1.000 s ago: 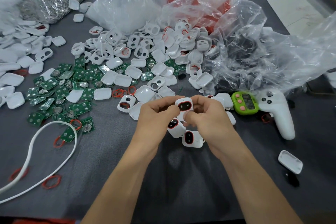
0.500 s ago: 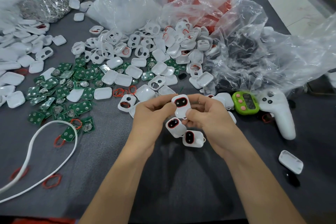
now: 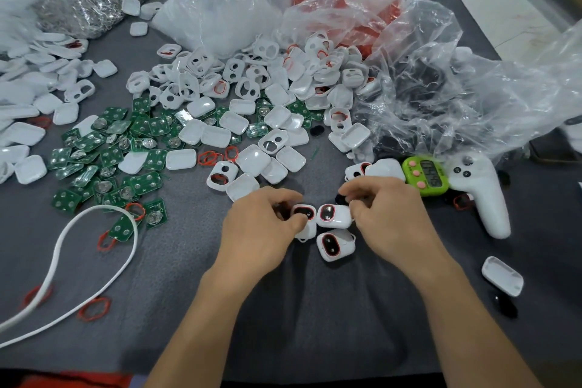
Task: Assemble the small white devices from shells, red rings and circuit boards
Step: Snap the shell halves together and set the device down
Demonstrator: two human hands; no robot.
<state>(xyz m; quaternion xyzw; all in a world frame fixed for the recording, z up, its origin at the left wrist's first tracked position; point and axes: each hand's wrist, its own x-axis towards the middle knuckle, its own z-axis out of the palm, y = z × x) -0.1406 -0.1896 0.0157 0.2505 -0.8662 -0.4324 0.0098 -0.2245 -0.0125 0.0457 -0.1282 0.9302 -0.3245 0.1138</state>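
Here the left hand point(image 3: 264, 227) pinches one assembled white device point(image 3: 305, 213) between thumb and curled forefinger, its red-ringed face up. Just beside it, a second device point(image 3: 334, 216) lies against the curled fingertips of the right hand point(image 3: 389, 217); whether they clamp it I cannot tell. A third device point(image 3: 334, 245) rests on the dark cloth point(image 3: 315, 309) between both hands, nearer the person.

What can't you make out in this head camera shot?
Head view:
Whether the left hand or right hand grips the devices: curled fingers cover the contact.
Timer digits: too small.
White cable: cut off by the left edge.
Right bag's dark contents: blurred by crinkled plastic.
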